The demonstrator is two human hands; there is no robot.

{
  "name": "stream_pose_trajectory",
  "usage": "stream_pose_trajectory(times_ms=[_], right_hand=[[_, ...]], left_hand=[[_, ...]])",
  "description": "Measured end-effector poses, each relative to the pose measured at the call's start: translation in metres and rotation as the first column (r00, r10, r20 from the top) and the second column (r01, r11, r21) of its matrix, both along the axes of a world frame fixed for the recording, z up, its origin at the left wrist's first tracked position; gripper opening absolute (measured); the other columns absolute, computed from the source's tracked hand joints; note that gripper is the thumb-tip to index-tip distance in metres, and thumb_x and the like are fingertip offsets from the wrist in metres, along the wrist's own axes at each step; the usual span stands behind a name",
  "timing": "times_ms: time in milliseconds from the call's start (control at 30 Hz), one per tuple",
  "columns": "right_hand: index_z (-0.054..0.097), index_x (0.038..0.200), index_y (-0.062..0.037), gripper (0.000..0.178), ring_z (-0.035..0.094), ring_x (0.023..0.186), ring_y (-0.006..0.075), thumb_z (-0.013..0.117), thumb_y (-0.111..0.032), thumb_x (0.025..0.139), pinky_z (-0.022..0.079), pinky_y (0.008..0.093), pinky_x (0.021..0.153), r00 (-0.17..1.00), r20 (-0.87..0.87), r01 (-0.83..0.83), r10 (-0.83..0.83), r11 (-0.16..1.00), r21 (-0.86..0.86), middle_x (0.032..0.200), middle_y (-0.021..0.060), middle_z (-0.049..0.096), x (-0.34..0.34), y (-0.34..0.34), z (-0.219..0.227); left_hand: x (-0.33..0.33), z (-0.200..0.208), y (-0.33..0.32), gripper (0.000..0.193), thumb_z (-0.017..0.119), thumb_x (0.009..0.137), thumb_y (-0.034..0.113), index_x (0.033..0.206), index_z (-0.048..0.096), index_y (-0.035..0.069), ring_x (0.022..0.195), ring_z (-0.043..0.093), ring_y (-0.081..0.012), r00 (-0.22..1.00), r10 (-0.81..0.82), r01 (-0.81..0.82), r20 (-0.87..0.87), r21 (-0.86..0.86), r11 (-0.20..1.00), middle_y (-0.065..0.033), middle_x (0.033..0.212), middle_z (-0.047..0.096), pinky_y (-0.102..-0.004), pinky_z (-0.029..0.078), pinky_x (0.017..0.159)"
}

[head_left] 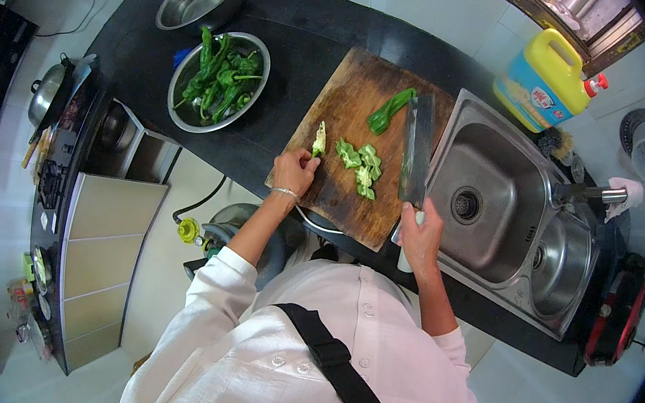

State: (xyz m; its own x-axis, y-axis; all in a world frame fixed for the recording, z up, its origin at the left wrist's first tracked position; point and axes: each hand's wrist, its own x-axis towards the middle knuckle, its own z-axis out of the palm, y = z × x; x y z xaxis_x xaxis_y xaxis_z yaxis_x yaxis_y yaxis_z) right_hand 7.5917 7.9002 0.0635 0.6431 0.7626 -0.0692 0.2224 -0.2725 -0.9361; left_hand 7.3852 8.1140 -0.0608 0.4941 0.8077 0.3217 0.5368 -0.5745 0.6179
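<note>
A pale green pepper piece with whitish inner flesh (320, 138) is held upright between thumb and fingers of our left hand (295, 172), over the left side of a brown, rectangular wooden cutting board (342, 107). Our right hand (421, 234) is closed around the handle of a broad, grey-bladed cleaver (418, 141), its blade along the board's right edge; we cannot tell whether it rests or hovers. Between the hands lie light green cut pepper chunks (369, 163); beyond them, near the blade, lies a whole dark green pepper (391, 112).

For clean cutting, we judge it best to steady the piece low against the wood and curl the fingertips back before the blade comes near.

The rectangular stainless-steel sink (495, 170) borders the board on the right, so a wide stroke there could strike its rim. The board's near edge lies close to the front of the black desk (292, 53), where pieces could drop. Leftward, the stretch before a round steel bowl (261, 85) of green peppers (227, 81) offers us freer movement.
</note>
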Motion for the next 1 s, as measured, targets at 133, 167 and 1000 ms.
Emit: stream_pose_trajectory(times_ms=[133,167,1000], right_hand=[[0.054,0.093,-0.0001,0.012,0.046,0.042,0.0076,0.054,-0.012,0.091,0.038,0.0252,0.036,0.991,-0.133,0.001,-0.008,0.998,-0.055,0.057,0.0004,0.050,-0.007,0.000,0.009],[0.054,0.093,-0.0001,0.012,0.046,0.042,0.0076,0.054,-0.012,0.091,0.038,0.0251,0.036,0.988,-0.152,0.006,-0.016,0.998,-0.066,0.058,0.0005,0.050,-0.009,0.001,0.011],[0.055,0.096,-0.0004,0.016,0.048,0.046,0.0072,0.056,-0.015,0.092,0.041,0.0239,0.038,0.854,-0.231,0.491,-0.466,0.869,0.061,0.062,0.0021,0.053,0.042,-0.059,0.025]], left_hand=[[0.002,-0.002,0.013,0.019,0.073,0.075,0.016,0.081,0.067,0.000,0.068,0.064,-0.0335,0.999,0.048,-0.046,0.011,-0.119,0.992,-0.0180,0.072,0.065,-0.0399,0.051,0.064],[0.002,-0.001,0.016,0.019,0.073,0.074,0.016,0.081,0.066,0.000,0.068,0.064,-0.0335,1.000,0.027,-0.026,0.008,-0.074,0.997,-0.0181,0.072,0.065,-0.0402,0.051,0.065],[0.196,0.111,-0.014,0.015,0.075,0.073,0.014,0.081,0.067,0.004,0.064,0.062,-0.0296,0.923,-0.383,0.384,0.038,-0.132,0.914,-0.0145,0.076,0.063,-0.0373,0.050,0.060]])
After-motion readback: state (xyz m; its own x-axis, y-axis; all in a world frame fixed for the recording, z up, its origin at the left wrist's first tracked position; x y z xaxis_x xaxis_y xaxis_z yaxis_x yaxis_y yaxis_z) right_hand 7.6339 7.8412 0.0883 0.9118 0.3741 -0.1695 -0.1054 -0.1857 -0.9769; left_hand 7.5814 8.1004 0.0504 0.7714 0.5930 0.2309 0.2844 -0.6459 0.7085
